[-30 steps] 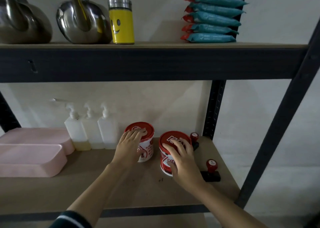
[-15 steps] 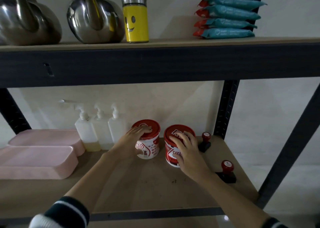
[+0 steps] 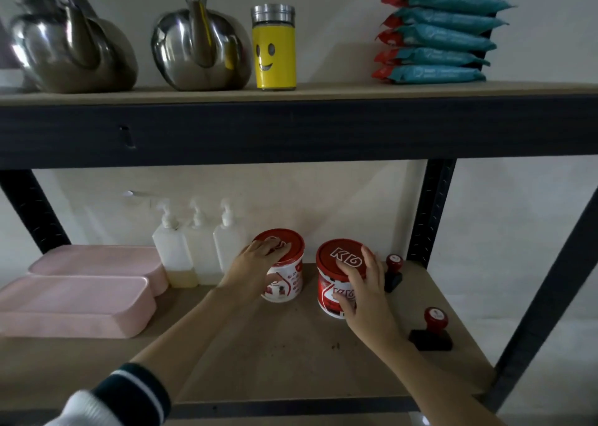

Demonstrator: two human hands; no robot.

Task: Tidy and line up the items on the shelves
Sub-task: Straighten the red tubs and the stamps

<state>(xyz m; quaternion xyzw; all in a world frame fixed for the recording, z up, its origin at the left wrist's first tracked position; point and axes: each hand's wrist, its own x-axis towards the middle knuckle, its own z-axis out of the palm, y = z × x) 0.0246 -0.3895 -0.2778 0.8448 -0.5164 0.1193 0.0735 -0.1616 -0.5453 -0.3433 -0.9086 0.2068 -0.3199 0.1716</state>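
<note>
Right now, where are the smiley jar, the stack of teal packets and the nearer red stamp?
smiley jar (image 3: 276,55), head view, yellow face label.
stack of teal packets (image 3: 435,37), head view, middle packet.
nearer red stamp (image 3: 436,317), head view, red knob.

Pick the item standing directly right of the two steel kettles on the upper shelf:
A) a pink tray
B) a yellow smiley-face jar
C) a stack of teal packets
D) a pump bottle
B: the yellow smiley-face jar with a metal lid stands just right of the nearer steel kettle, while the teal packets sit further right on the same upper shelf.
</note>
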